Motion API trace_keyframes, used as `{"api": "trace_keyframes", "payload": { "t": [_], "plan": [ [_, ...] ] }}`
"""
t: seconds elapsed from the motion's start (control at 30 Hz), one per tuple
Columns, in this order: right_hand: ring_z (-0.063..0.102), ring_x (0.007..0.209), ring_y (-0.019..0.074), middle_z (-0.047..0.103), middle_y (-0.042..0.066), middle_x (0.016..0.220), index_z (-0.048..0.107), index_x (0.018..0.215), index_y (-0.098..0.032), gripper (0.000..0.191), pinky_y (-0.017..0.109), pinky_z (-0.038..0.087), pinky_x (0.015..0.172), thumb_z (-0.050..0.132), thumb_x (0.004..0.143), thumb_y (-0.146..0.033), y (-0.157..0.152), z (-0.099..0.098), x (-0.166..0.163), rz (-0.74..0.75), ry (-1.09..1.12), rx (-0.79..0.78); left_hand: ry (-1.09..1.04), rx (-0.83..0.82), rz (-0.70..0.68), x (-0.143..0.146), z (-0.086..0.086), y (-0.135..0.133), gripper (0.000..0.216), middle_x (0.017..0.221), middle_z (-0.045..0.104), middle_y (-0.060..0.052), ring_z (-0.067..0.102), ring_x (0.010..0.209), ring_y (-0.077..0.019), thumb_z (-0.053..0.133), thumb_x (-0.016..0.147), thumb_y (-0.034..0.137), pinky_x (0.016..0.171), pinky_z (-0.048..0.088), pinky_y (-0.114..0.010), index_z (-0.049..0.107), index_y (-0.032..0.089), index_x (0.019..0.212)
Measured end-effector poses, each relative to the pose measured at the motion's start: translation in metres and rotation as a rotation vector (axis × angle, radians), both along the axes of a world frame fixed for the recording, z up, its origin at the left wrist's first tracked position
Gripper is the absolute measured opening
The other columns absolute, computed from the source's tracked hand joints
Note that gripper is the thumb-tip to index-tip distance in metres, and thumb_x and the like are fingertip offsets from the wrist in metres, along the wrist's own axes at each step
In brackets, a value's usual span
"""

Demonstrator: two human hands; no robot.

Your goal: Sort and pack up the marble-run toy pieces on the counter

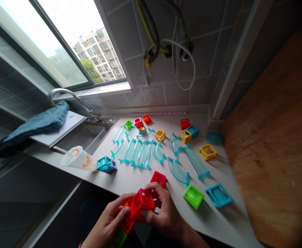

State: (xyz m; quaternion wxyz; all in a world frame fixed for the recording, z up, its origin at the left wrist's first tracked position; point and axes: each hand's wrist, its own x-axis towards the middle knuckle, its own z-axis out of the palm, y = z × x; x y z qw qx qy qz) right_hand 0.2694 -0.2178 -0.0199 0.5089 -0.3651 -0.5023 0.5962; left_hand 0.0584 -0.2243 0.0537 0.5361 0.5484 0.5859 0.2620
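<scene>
Near the counter's front edge, my left hand [113,217] grips a joined stack of hollow plastic blocks. An orange-red block [127,223] lies under its fingers, with part of a green block [119,238] below. My right hand [163,210] has its fingers around the red block [143,201] at the stack's upper end. This block is tilted and touches the others; whether it is fully joined I cannot tell. Just beyond my right hand, another red block [158,178] sits on the counter. A green block [193,196] and a blue block [219,195] lie to the right.
Clear blue track pieces [135,153] spread over the white counter [146,179]. Yellow blocks [208,152] stand farther right, blue blocks [106,164] beside a tilted plastic cup [78,159]. A sink [89,137] with a faucet is at left, a wooden panel [272,144] at right.
</scene>
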Motion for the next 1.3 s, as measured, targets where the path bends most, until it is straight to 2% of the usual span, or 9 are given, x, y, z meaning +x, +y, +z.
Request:
{"api": "trace_keyframes", "payload": {
  "t": [0.07, 0.2, 0.4, 0.63, 0.83, 0.97, 1.1, 1.2, 1.3],
  "plan": [
    [0.071, 0.095, 0.0243, 0.068, 0.007, 0.114, 0.061, 0.116, -0.026, 0.045, 0.032, 0.061, 0.073, 0.084, 0.078, -0.034, 0.001, -0.004, -0.002, -0.051, -0.023, 0.004, 0.001, 0.021, 0.080, -0.001, 0.008, 0.003, 0.048, 0.110, 0.078, -0.010, 0.075, 0.089, -0.0278, 0.069, 0.092, 0.055, 0.080, 0.062, -0.033, 0.073, 0.024, 0.129],
    [0.067, 0.098, 0.0235, 0.066, 0.006, 0.114, 0.061, 0.122, -0.027, 0.050, 0.033, 0.059, 0.081, 0.078, 0.077, -0.014, 0.002, -0.005, -0.012, -0.070, -0.192, 0.211, -0.038, 0.072, 0.483, -0.008, 0.020, 0.008, 0.069, 0.083, 0.077, -0.007, 0.073, 0.062, -0.0258, 0.076, 0.079, 0.067, 0.056, 0.061, -0.032, 0.067, 0.021, 0.130],
    [0.069, 0.098, 0.0239, 0.062, 0.009, 0.124, 0.059, 0.136, -0.026, 0.062, 0.035, 0.060, 0.086, 0.058, 0.079, -0.001, 0.015, -0.003, -0.054, -0.008, -0.379, 0.311, -0.294, 0.046, 0.799, -0.030, 0.023, 0.003, 0.079, 0.070, 0.073, -0.003, 0.070, 0.056, -0.0252, 0.072, 0.079, 0.072, 0.047, 0.057, -0.031, 0.059, 0.022, 0.140],
    [0.068, 0.108, 0.0247, 0.062, 0.010, 0.122, 0.062, 0.133, -0.023, 0.053, 0.036, 0.057, 0.097, 0.058, 0.083, -0.005, 0.075, 0.022, -0.099, -0.213, -0.340, 0.322, -0.555, 0.029, 0.852, -0.045, 0.008, -0.006, 0.062, 0.088, 0.078, -0.008, 0.069, 0.055, -0.0219, 0.080, 0.079, 0.047, 0.048, 0.056, -0.031, 0.065, 0.016, 0.130],
    [0.067, 0.110, 0.0237, 0.064, 0.013, 0.124, 0.061, 0.134, -0.017, 0.046, 0.034, 0.056, 0.099, 0.062, 0.088, -0.011, 0.148, 0.039, -0.147, -0.385, -0.409, 0.177, -0.610, -0.045, 0.945, -0.046, -0.012, -0.023, 0.040, 0.100, 0.081, -0.011, 0.071, 0.056, -0.0234, 0.084, 0.065, 0.019, 0.046, 0.055, -0.031, 0.069, 0.017, 0.102],
    [0.068, 0.110, 0.0249, 0.070, 0.011, 0.119, 0.067, 0.126, -0.017, 0.040, 0.036, 0.055, 0.101, 0.074, 0.086, -0.018, 0.194, 0.041, -0.178, -0.287, -0.498, 0.177, -0.807, -0.212, 0.888, -0.060, -0.026, -0.033, 0.050, 0.126, 0.076, -0.015, 0.077, 0.076, -0.0245, 0.073, 0.081, 0.017, 0.061, 0.062, -0.032, 0.067, 0.021, 0.131],
    [0.070, 0.105, 0.0244, 0.073, 0.009, 0.109, 0.072, 0.107, -0.017, 0.021, 0.040, 0.056, 0.098, 0.079, 0.088, -0.022, 0.238, 0.043, -0.209, -0.134, -0.599, 0.222, -0.996, -0.491, 0.685, -0.078, -0.036, -0.039, 0.061, 0.133, 0.074, -0.009, 0.079, 0.094, -0.0270, 0.060, 0.095, 0.025, 0.076, 0.065, -0.037, 0.050, 0.040, 0.153],
    [0.070, 0.101, 0.0218, 0.071, 0.007, 0.115, 0.069, 0.115, -0.016, 0.024, 0.043, 0.059, 0.091, 0.069, 0.100, -0.034, 0.258, 0.046, -0.229, -0.045, -0.640, 0.259, -1.037, -0.523, 0.607, -0.082, -0.037, -0.045, 0.062, 0.128, 0.077, -0.007, 0.077, 0.078, -0.0224, 0.066, 0.091, 0.038, 0.065, 0.063, -0.034, 0.050, 0.045, 0.151],
    [0.070, 0.099, 0.0218, 0.072, 0.007, 0.113, 0.070, 0.112, -0.016, 0.026, 0.042, 0.059, 0.089, 0.068, 0.100, -0.039, 0.261, 0.048, -0.235, -0.026, -0.656, 0.283, -0.968, -0.411, 0.665, -0.077, -0.032, -0.050, 0.056, 0.110, 0.080, -0.006, 0.064, 0.053, -0.0146, 0.073, 0.084, 0.044, 0.051, 0.058, -0.030, 0.062, 0.038, 0.139]
  ]
}}
